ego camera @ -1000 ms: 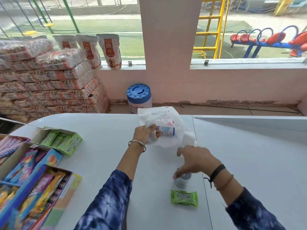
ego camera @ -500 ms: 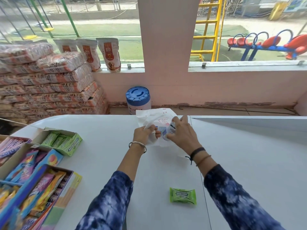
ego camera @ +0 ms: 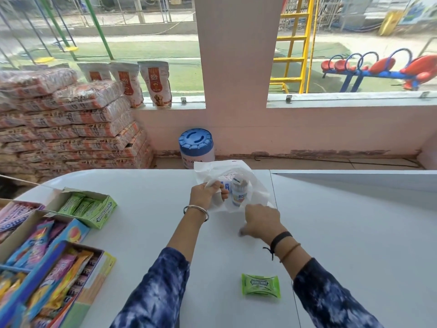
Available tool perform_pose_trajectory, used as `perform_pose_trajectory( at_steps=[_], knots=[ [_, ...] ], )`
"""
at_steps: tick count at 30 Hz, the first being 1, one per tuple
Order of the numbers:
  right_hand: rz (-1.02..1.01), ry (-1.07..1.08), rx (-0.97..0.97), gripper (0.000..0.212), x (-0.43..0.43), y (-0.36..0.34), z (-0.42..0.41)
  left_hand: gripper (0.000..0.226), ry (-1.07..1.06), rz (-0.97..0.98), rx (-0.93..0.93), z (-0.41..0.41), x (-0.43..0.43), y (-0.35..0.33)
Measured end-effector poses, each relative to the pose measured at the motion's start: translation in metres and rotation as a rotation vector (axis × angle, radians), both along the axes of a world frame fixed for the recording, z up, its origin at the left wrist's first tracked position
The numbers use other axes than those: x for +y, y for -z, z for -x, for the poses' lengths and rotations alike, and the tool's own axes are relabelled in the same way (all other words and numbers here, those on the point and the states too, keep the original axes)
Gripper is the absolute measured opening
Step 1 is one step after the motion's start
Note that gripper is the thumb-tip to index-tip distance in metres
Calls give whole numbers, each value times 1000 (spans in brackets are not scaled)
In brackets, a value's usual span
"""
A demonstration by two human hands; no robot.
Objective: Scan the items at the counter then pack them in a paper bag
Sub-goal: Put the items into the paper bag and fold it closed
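bottle [ego camera: 239, 192] upright in bag [ego camera: 256, 185], l hand [ego camera: 205, 194] gripping bag edge, r hand [ego camera: 260, 222] empty, loose.

The left hand [ego camera: 205, 194] holds the edge of a white bag [ego camera: 254, 185] on the counter [ego camera: 354, 233]. A small bottle [ego camera: 239, 192] sits inside. The right hand [ego camera: 260, 222] is empty, near the bag. A green gum pack [ego camera: 260, 285] lies close by.
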State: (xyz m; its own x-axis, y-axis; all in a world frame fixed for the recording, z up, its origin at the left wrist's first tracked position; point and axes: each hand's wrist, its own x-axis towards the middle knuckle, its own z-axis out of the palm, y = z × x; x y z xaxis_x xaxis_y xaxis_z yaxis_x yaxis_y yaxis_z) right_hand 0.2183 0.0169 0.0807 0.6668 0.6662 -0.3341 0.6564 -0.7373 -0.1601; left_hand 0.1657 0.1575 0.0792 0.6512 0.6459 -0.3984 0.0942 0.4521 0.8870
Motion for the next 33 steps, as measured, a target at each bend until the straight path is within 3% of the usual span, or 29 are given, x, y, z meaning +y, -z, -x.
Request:
perform_pose_trajectory(
  at_steps=[2, 4, 9, 13, 16, 19, 25, 30, 32, 33],
  knots=[
    [308, -128, 122, 64, -19, 12, 17, 12, 1, -7, 3, 0, -1, 1],
    [447, -178, 159, 64, -31, 32, 32, 13, 9, -13, 17, 0, -2, 5],
    [342, -190, 168, 40, -34, 48, 36, 14, 18, -23, 48, 0, -4, 10],
    [372, -216, 168, 68, -35, 48, 37, 13, 12, -35, 66, 0, -7, 8],
    [402, -273, 88, 60, -36, 56, 45, 14, 21, -41, 65, 1, -7, 6],
    [273, -195, 168, 45, -34, 44, 41, 12, 17, -38, 68, 2, -6, 8],
    [-303, 181, 191, 34, -7, -1, -1, 15, -8, -3, 63, 3, -7, 11],
    [-401, 214, 275, 26, 35, 0, -16, 15, -22, -49, 65, 5, -9, 9],
    [-467, 222, 310, 10, 46, 7, -13, 15, -21, -57, 72, 4, -7, 11],
    [-476, 242, 336, 15, 47, 10, -12, 15, -23, -63, 70, 3, -6, 13]
  ],
)
